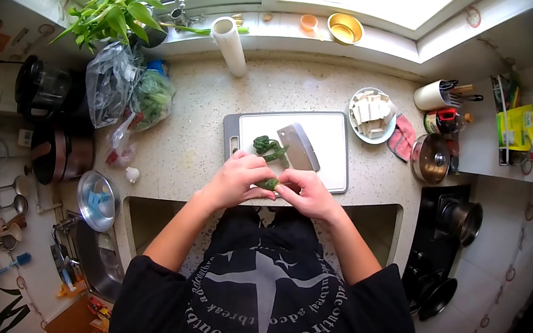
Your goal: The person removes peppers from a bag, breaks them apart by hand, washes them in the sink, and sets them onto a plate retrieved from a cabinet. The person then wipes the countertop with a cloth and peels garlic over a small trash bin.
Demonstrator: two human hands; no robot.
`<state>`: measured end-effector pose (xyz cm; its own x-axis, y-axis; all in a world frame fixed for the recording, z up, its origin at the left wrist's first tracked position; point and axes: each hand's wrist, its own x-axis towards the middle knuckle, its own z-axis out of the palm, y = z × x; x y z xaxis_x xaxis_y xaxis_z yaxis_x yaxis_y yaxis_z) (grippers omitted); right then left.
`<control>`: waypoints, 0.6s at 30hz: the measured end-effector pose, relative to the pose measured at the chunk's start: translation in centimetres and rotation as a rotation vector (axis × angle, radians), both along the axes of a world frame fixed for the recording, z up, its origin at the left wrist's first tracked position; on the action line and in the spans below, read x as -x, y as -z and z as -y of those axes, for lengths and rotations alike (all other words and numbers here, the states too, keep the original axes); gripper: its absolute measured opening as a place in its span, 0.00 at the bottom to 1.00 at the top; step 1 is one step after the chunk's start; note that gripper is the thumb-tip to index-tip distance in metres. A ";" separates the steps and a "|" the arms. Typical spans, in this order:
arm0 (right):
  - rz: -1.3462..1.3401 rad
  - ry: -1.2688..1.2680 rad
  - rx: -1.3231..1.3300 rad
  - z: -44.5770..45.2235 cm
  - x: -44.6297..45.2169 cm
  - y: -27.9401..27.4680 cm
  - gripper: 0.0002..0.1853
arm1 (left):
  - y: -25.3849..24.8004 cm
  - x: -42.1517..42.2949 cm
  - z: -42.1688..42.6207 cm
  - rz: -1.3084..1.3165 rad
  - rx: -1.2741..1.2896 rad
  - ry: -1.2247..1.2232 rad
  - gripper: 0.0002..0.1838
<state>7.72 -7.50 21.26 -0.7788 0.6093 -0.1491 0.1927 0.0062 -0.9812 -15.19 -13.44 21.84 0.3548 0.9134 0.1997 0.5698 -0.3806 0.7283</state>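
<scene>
Between my two hands, over the near edge of the cutting board [335,123], is a green pepper [268,184]. My left hand [241,178] wraps its fingers round the pepper's body. The fingers of my right hand [308,193] pinch its other end. Just beyond, more green peppers [269,147] lie on the white board, some partly covered by my hands. A cleaver [299,147] rests flat on the board to their right, its blade edge near the peppers.
Right of the board stand a bowl of white sliced pieces [370,116], a red cloth [402,138] and a lidded pot [430,158]. A paper towel roll [229,47] is at the back. Bagged vegetables [151,97] and a garlic bulb [132,175] are on the left; the sink [89,264] lies lower left.
</scene>
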 end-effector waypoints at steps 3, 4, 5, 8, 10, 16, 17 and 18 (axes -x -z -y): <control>0.064 -0.055 -0.267 -0.7 -0.3 -1.3 0.08 | -0.6 -0.1 -0.2 -0.060 -0.048 0.005 0.20; 0.081 -0.074 -0.364 -0.9 -0.3 -1.5 0.09 | -0.8 0.0 -0.2 -0.086 -0.046 0.012 0.20; 0.095 -0.054 -0.434 -0.9 -0.2 -1.8 0.09 | -0.8 0.0 -0.2 -0.111 -0.044 0.019 0.20; 0.102 0.009 -0.636 -0.4 0.4 -2.5 0.09 | -0.6 -0.4 -0.2 -0.080 -0.002 -0.030 0.20; 0.051 0.049 -0.764 -0.3 0.7 -2.9 0.09 | -0.7 -0.6 0.0 -0.031 0.113 -0.051 0.19; -0.032 -0.014 -0.943 -0.4 0.7 -2.0 0.10 | 1.7 -0.7 0.0 0.447 0.639 -0.045 0.14; -0.048 -0.038 -0.970 -0.2 0.8 -1.8 0.09 | 2.5 -0.7 0.3 0.572 0.743 -0.068 0.13; -0.065 0.021 -0.937 0.1 0.9 -1.6 0.09 | 2.8 -0.6 0.5 0.604 0.719 -0.064 0.13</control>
